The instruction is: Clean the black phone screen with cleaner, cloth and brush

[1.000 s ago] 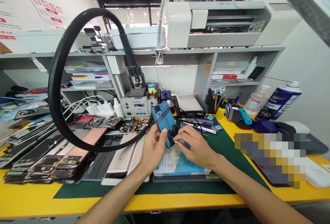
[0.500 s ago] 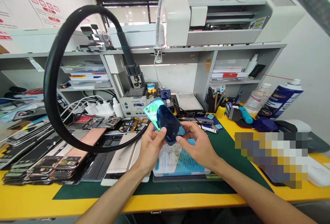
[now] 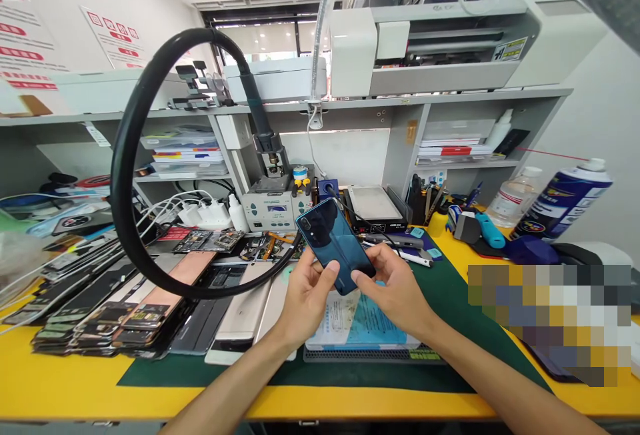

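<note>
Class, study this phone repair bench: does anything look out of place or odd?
A thick black hose stands out: it sweeps in a large loop from the rework station out over the stacked phone parts, hanging in front of the shelves rather than tucked away.

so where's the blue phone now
In the head view, the blue phone is held mid-frame between the left hand and right hand, above a printed booklet on the green mat.

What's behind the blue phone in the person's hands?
A white rework station and a black-framed heating plate stand behind the blue phone; the phone itself hides whatever lies directly behind it.
</note>
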`<state>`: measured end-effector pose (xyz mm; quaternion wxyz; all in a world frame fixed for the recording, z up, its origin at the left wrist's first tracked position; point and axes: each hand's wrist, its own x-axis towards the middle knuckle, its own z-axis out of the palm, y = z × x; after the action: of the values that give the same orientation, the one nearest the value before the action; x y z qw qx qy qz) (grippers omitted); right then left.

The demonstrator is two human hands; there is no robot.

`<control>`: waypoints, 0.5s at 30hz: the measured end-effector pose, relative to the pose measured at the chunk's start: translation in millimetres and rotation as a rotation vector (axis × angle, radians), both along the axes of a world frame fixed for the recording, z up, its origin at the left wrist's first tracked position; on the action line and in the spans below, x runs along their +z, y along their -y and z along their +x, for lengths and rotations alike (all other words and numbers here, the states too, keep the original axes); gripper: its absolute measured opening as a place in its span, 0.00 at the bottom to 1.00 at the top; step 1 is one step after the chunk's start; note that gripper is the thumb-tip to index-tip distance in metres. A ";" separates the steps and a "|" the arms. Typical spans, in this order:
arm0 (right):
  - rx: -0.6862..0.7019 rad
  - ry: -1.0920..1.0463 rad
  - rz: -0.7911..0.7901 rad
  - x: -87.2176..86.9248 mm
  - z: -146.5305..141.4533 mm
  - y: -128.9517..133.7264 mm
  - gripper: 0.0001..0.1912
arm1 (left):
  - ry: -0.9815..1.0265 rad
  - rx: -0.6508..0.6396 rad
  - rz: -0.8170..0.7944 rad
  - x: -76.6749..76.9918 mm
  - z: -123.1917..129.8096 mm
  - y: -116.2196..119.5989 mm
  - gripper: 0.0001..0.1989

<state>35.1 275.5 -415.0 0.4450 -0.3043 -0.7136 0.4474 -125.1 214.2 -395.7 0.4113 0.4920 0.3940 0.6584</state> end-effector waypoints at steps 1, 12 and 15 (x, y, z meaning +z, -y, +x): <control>-0.001 0.003 -0.002 -0.4 0.1 -0.2 0.09 | -0.009 0.000 0.003 -0.1 -0.2 0.2 0.21; 0.002 -0.037 -0.022 3.3 3.1 -2.3 0.17 | -0.169 -0.076 -0.001 -3.0 -9.4 2.1 0.18; 0.081 -0.110 -0.082 14.9 6.1 -3.5 0.15 | -0.251 -0.096 -0.021 -1.1 -13.0 4.5 0.15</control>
<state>41.1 279.0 -400.2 0.4522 -0.2682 -0.6808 0.5100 -138.1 209.7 -396.8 0.3950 0.5845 0.4254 0.5669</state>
